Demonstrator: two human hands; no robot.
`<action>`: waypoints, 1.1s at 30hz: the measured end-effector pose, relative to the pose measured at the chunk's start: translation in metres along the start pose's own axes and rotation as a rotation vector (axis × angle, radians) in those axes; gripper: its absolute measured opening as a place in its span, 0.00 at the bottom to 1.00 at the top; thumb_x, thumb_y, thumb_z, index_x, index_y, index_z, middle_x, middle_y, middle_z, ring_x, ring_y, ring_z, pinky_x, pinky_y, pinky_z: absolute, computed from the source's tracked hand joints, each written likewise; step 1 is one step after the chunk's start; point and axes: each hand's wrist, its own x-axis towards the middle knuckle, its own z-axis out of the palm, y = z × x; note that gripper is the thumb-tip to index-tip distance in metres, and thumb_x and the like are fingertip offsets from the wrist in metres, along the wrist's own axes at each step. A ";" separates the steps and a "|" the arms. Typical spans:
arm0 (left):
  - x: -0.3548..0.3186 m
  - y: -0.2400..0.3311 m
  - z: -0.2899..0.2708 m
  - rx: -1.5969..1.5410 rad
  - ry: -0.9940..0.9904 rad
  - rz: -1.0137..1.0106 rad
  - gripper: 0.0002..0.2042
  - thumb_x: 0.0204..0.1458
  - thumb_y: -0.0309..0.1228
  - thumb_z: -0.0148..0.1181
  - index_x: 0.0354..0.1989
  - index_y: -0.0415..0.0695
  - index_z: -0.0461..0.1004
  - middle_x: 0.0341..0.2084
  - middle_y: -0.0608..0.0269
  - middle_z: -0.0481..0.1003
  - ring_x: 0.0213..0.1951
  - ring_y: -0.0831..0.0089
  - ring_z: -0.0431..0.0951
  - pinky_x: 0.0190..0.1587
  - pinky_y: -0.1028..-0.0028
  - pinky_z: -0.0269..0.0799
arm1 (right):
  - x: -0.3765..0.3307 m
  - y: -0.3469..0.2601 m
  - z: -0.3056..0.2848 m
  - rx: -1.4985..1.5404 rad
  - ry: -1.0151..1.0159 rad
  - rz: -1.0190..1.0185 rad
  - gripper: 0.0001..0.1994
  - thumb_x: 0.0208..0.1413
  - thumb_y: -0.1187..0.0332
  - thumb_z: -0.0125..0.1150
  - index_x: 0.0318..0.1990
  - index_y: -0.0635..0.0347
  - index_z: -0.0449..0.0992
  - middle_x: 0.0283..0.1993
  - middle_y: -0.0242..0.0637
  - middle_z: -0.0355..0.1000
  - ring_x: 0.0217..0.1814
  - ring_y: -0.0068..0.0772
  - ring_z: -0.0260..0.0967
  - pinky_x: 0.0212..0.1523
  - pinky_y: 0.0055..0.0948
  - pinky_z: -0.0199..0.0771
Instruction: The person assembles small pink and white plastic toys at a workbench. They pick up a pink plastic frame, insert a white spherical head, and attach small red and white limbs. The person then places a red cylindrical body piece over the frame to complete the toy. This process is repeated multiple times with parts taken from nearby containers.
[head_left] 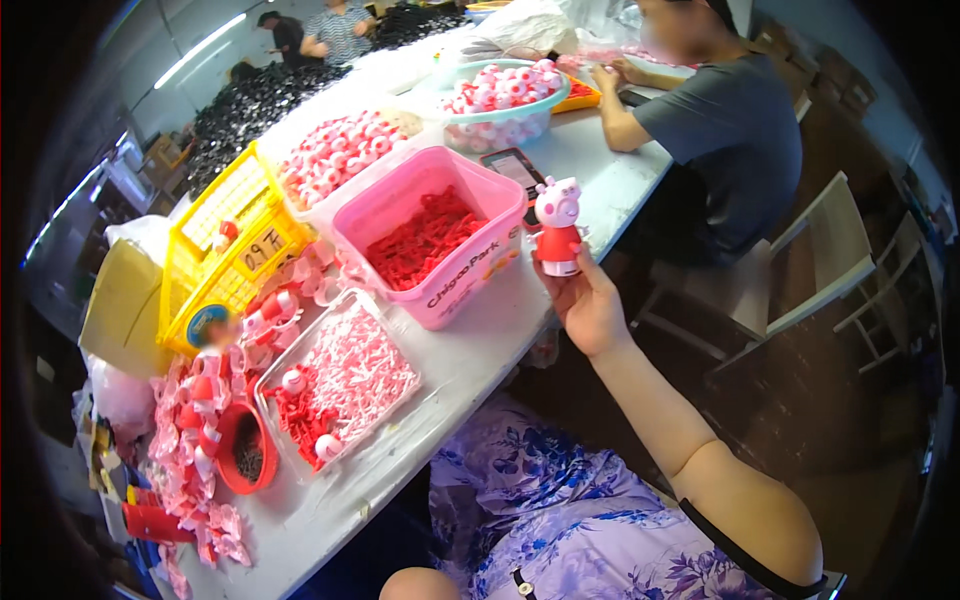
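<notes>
My right hand (588, 303) holds up a small pig toy figure (558, 225) with a pink head and red body, upright, just past the white table's (470, 355) right edge. Next to it stands a pink plastic tub (470, 275) filled with red plastic parts (418, 243). My left hand is out of sight; only a bit of skin shows at the bottom edge. A clear tray (345, 375) with pale pink and red small parts lies nearer me on the table.
A yellow basket (235, 250), a small red bowl (245, 450), clear blister shells (200, 410) and bins of pink-white pieces (335, 155) crowd the table. A dark phone (515, 165) lies behind the tub. A person in a grey shirt (725, 130) sits at the far end by white chairs (810, 260).
</notes>
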 end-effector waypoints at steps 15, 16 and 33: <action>0.022 0.022 0.005 -2.128 2.118 -0.473 0.10 0.58 0.32 0.49 0.24 0.45 0.66 0.25 0.63 0.68 0.28 0.70 0.68 0.32 0.69 0.65 | -0.009 -0.003 -0.008 -0.044 -0.029 0.035 0.24 0.62 0.58 0.55 0.59 0.65 0.63 0.57 0.38 0.67 0.59 0.31 0.66 0.63 0.31 0.65; 0.022 0.018 0.001 -2.149 2.190 -0.568 0.10 0.59 0.33 0.48 0.25 0.45 0.67 0.26 0.62 0.69 0.29 0.70 0.69 0.34 0.69 0.66 | -0.009 -0.004 -0.010 -0.028 -0.025 0.036 0.24 0.62 0.58 0.55 0.59 0.65 0.63 0.57 0.38 0.67 0.58 0.31 0.67 0.63 0.31 0.65; 0.017 -0.019 -0.011 -2.280 2.749 -0.942 0.15 0.58 0.33 0.47 0.17 0.50 0.61 0.17 0.67 0.66 0.22 0.70 0.66 0.28 0.70 0.61 | -0.005 -0.001 -0.011 -0.050 -0.118 0.074 0.29 0.63 0.55 0.51 0.64 0.65 0.56 0.62 0.44 0.63 0.65 0.40 0.62 0.66 0.35 0.62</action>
